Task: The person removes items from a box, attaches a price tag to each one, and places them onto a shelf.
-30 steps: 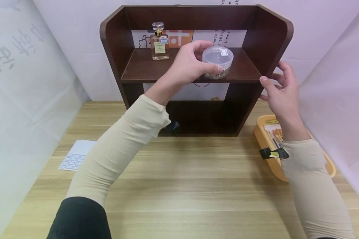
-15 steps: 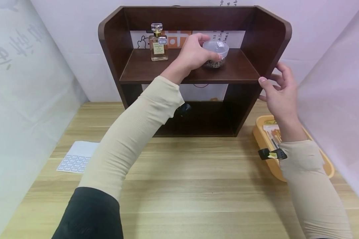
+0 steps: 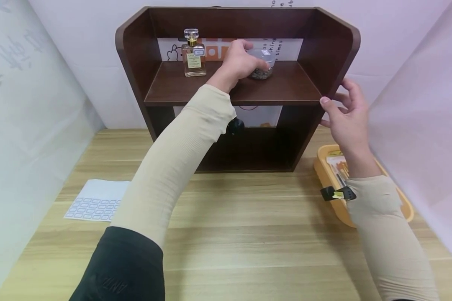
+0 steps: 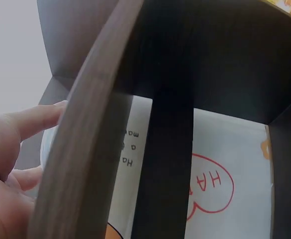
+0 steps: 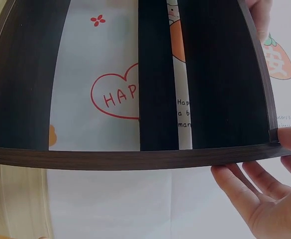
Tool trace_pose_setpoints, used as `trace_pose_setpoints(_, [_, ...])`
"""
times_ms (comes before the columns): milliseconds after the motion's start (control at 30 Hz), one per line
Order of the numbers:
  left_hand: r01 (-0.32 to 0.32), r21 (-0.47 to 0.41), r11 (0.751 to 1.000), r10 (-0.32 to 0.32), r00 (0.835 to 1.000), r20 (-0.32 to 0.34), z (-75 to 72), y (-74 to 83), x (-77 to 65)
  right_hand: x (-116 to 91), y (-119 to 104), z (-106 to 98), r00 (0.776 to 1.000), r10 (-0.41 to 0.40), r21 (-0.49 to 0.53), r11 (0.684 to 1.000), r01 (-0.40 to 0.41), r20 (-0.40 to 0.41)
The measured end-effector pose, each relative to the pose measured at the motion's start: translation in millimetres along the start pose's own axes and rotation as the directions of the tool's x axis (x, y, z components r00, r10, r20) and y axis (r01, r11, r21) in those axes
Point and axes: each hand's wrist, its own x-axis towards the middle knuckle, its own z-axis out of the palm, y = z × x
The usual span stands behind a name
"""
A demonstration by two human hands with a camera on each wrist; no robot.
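On the upper board of a dark brown two-tier shelf (image 3: 286,90), my left hand (image 3: 241,62) grips a round clear plastic container (image 3: 263,73). Small dark bits lie in its bottom, and a little label sits on the lid. In the left wrist view the shelf board hides most of the container; the left thumb and a finger (image 4: 41,119) show beside it. My right hand (image 3: 348,113) holds the right side panel of the shelf, thumb on the front edge and fingers behind, as the right wrist view also shows. Left of the container stands a perfume bottle (image 3: 193,58) with a label.
A yellow basket (image 3: 324,167) with pens and other small items stands on the wooden table (image 3: 229,251) at the right, partly under the right forearm. At the left lies a sheet of blue-bordered labels (image 3: 98,200), partly covered by the left sleeve.
My left hand has moved the container back, slightly left and deeper onto the upper board. The right hand keeps its hold on the side panel. The head view has shifted a little.
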Motion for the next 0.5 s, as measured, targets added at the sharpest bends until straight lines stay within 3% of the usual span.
trace_pose_setpoints(500, [0.025, -0.038, 0.999, -0.024, 1.0, 0.008, -2.3, -2.8, 10.7, -0.9, 0.3, -0.5, 1.0, -0.001, -0.012, 1.0, 0.001, 0.001])
